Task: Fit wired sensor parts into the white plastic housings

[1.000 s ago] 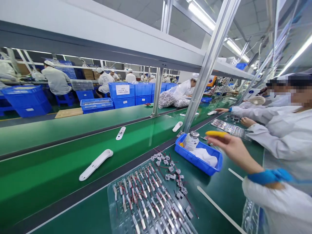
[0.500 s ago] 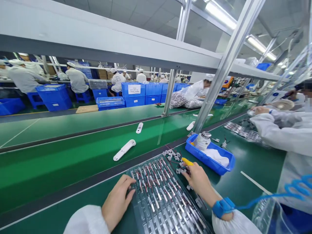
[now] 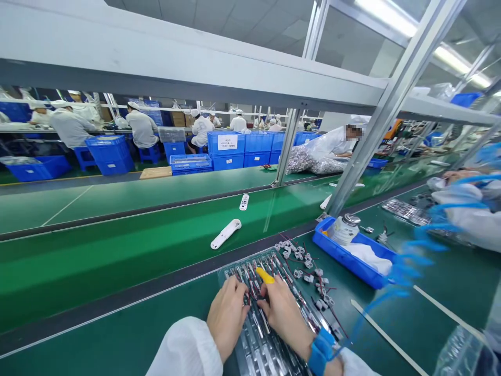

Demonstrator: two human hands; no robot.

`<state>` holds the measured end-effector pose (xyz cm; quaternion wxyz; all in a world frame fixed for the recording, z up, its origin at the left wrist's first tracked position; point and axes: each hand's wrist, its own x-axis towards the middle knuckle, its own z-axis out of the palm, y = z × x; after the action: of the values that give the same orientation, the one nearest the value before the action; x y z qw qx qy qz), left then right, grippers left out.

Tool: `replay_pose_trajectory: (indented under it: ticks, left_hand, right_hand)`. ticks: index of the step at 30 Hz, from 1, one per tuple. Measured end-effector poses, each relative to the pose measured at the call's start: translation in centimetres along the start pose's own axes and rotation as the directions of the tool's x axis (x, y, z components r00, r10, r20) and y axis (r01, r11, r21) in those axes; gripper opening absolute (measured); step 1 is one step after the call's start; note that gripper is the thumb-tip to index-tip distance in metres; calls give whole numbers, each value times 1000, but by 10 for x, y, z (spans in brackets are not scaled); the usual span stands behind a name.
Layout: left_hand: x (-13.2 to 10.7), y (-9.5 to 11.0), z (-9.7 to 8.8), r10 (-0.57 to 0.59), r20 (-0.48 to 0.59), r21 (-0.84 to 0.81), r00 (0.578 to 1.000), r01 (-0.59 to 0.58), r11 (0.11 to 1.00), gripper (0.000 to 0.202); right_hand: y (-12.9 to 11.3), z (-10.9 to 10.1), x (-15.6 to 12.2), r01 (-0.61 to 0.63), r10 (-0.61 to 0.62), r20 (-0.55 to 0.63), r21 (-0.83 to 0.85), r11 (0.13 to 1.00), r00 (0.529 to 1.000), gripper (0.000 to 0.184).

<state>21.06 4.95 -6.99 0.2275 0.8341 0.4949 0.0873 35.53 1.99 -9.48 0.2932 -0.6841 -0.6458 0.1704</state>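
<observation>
Tray of wired parts lies on the green surface right in front of me, with both hands on its near half. My right hand is closed around a yellow tool, whose tip points into the rows. My left hand rests beside it with fingers curled down onto the parts; I cannot tell whether it pinches one. I judge this to be working one part in the tray with the tool. The rows are tightly packed, so any pick calls for a fine, steady grip. Loose white connectors lie scattered just past the tray. Further right, a blue bin holds a can and a white cloth.
</observation>
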Motion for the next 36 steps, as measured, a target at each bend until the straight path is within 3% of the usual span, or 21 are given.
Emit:
replay_pose_trajectory:
  ticks: [5,10,13,15,17,21,24,27,32,36]
  left_hand:
    - [-10,3,-4,7,8,6,1000,-7,1000,18]
    - [-14,13,-13,49,-25,-11,998,-49,999,18]
    - [-7,31,-7,120,2,-24,993,-120,992,17]
    - [0,49,4,203,49,-39,978,-201,979,16]
    - [8,72,18,298,95,-53,950,-294,954,16]
    - [21,116,46,433,153,-45,888,-431,901,14]
    - [27,136,61,460,178,-30,870,-462,886,10]
    - [28,143,66,455,180,-52,872,-453,890,8]
    - [19,116,40,438,99,-224,894,-408,885,24]
    - [-1,77,6,365,53,-374,929,-321,870,33]
  right_hand:
    - [0,4,2,-106,117,-34,239,965,993,15]
    - [4,-30,-7,-84,157,-86,553,829,984,17]
    - [14,-61,-21,-74,280,-130,785,616,951,26]
    - [24,-80,-34,-54,418,-154,894,445,896,31]
    - [34,-94,-48,-52,541,-175,924,379,822,35]
    - [50,-104,-79,-157,674,-172,904,398,718,34]
    - [59,-100,-98,-228,700,-203,853,469,685,26]
    - [63,-98,-108,-285,694,-223,794,536,684,24]
    - [50,-99,-106,-272,619,-287,709,650,731,24]
    - [20,-91,-93,-199,441,-340,559,805,830,18]
